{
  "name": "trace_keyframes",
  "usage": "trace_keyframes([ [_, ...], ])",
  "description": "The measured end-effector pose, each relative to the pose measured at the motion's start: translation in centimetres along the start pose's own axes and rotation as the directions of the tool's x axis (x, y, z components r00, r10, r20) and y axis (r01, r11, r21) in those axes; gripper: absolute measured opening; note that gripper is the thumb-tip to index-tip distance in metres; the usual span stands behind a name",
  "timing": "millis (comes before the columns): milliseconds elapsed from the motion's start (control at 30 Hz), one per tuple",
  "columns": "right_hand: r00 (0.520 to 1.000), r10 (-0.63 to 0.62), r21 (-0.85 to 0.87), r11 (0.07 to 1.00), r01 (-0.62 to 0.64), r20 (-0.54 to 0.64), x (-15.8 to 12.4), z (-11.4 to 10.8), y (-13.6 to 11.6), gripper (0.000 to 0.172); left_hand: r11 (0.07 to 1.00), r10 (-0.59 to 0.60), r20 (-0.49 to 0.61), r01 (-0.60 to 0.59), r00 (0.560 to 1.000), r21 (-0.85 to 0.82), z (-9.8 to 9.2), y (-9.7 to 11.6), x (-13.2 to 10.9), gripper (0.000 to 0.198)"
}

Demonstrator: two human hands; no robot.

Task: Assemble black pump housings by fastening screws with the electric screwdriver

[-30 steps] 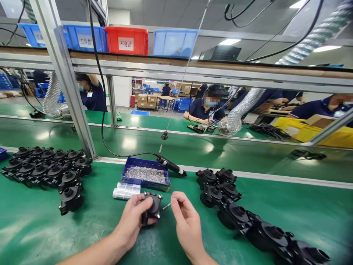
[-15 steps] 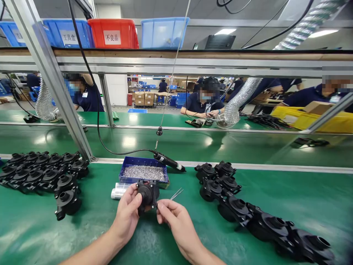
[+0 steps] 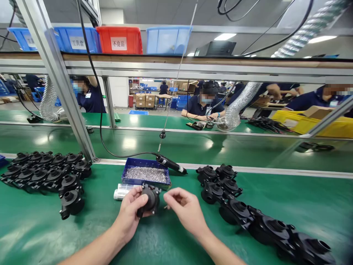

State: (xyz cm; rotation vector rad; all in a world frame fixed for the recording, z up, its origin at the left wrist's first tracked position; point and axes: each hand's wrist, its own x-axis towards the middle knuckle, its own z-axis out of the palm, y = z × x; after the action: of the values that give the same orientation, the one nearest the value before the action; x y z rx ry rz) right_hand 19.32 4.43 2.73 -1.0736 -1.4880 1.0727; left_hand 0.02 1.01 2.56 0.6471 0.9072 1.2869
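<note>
My left hand (image 3: 129, 210) is closed around a black plastic pump housing (image 3: 151, 198) with a round port and small bright screw heads at its corners, tilted above the green bench. Just right of it is my right hand (image 3: 189, 211), apart from the housing, thumb and fingers pinched together. A tiny bright bit shows below those fingertips; I cannot make out what it is. Behind the housing stands a blue tray (image 3: 132, 180) of small silver screws. A black electric screwdriver (image 3: 171, 165) leans on its right edge, and clear cylinders (image 3: 122, 192) lie at its left.
Several black pump housings stand in rows at left (image 3: 41, 173), and another line of housings (image 3: 239, 209) runs along the right. A metal post (image 3: 59, 84) and the screwdriver's cable (image 3: 97, 103) cross the left side. Beyond the frame a co-worker (image 3: 205, 105) sits at the opposite bench.
My right hand has drawn away from the housing to the right. The thin metal rods seen beside it before are now out of sight. My left hand keeps hold of the housing, turned slightly.
</note>
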Motion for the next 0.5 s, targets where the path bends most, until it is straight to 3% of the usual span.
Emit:
trace_keyframes([
  [67, 0.98, -0.177, -0.153, 0.975, 0.162, -0.093, 2.9, -1.0, -0.6, 0.027, 0.994, -0.089, -0.04, 0.092, 0.995, 0.063, -0.1, -0.1, 0.2, 0.056],
  [133, 0.946, -0.316, -0.394, 0.88, 0.267, -0.066, 6.4, -1.9, -1.0, 0.038, 0.974, -0.164, -0.054, 0.17, 0.985, 0.15, -0.1, -0.3, 0.4, 0.055],
  [200, 0.952, -0.305, -0.595, 0.759, 0.264, 0.034, 9.6, -2.6, -1.0, 0.056, 0.948, -0.204, -0.052, 0.211, 0.978, 0.24, -0.1, -0.5, 0.4, 0.054],
  [267, 0.965, -0.237, -0.656, 0.712, 0.25, 0.111, 11.9, -3.1, -0.9, 0.049, 0.927, -0.228, -0.04, 0.23, 0.973, 0.297, 0.0, -0.7, 0.2, 0.055],
  [400, 0.967, -0.216, -0.679, 0.691, 0.249, 0.135, 13.0, -4.3, -1.5, 0.02, 0.92, -0.26, -0.014, 0.252, 0.966, 0.3, 0.5, -1.2, -0.3, 0.056],
  [500, 0.954, -0.298, -0.653, 0.727, 0.214, -0.018, 11.4, -4.5, -3.9, 0.027, 0.922, -0.264, -0.03, 0.261, 0.964, 0.285, 1.0, -1.6, -0.8, 0.056],
])
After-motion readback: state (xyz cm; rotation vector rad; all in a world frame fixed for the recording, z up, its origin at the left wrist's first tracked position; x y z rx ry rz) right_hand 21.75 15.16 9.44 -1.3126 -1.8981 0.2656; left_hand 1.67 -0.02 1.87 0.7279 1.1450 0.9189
